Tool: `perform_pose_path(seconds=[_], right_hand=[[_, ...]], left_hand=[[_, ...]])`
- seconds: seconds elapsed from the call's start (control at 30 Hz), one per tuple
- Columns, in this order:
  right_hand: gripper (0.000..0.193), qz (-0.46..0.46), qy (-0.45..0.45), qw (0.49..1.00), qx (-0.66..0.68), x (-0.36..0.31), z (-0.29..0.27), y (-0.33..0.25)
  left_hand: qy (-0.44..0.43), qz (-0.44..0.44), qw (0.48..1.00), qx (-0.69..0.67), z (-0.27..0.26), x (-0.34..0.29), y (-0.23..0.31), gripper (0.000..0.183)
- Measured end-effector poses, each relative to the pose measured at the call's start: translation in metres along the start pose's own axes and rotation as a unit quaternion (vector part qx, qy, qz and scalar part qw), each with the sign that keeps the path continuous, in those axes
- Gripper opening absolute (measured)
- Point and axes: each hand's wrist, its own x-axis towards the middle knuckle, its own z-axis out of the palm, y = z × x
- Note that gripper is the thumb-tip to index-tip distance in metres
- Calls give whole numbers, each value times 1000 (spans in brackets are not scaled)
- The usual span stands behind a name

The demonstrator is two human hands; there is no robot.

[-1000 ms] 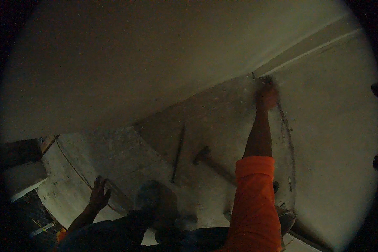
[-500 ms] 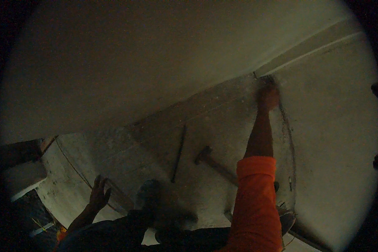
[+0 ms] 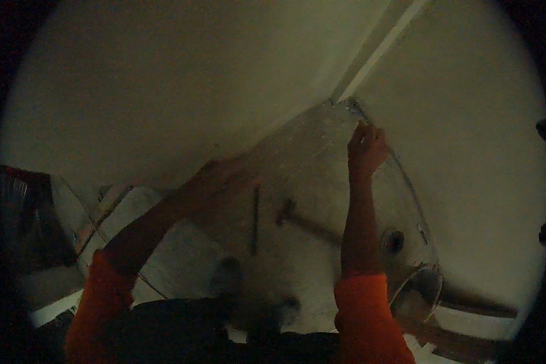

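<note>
My right hand (image 3: pixel 367 147) is above the floor near the far wall corner, its fingers curled together. Whatever it may hold is too dark to make out. My left hand (image 3: pixel 229 176) reaches forward beside the left wall, blurred, with its fingers seemingly stretched out and nothing visible in them. Between my arms a hammer (image 3: pixel 312 229) lies on the floor, its head to the left and the end of its handle hidden by my right forearm. Left of it lies a thin dark rod (image 3: pixel 255 221).
A bucket-like container (image 3: pixel 420 294) lies right of my right sleeve, with a dark round object (image 3: pixel 394 241) just beyond it. Pale walls meet at a vertical corner strip (image 3: pixel 370 54). At the left are a wooden piece (image 3: pixel 100 212) and a dark opening (image 3: pixel 33 224).
My left hand has risen from low on the left and moved forward and right toward the wall. My right hand has drawn back slightly from the corner. The view has turned.
</note>
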Motion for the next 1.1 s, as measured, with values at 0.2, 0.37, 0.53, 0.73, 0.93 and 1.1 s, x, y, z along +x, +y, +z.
perform_pose_path(seconds=[0.2,0.37,0.53,0.73,0.93,1.1], right_hand=[[15,-28,-26,991,130,-9,-99,-48],[16,-37,-42,980,192,-9,-139,-39],[15,-46,-63,973,217,-10,-159,-38],[13,-41,-115,958,260,-17,-164,-47],[14,-30,-117,946,300,-34,-170,-56],[16,-12,-121,943,309,-41,-165,-57]], left_hand=[[116,56,970,-205,27,133,62,38],[9,67,971,-231,42,134,87,34],[-16,38,977,-208,31,118,101,32],[-59,27,991,-113,18,101,100,34],[-101,-104,932,-333,32,79,91,35],[-87,-90,911,-393,40,73,81,33]])
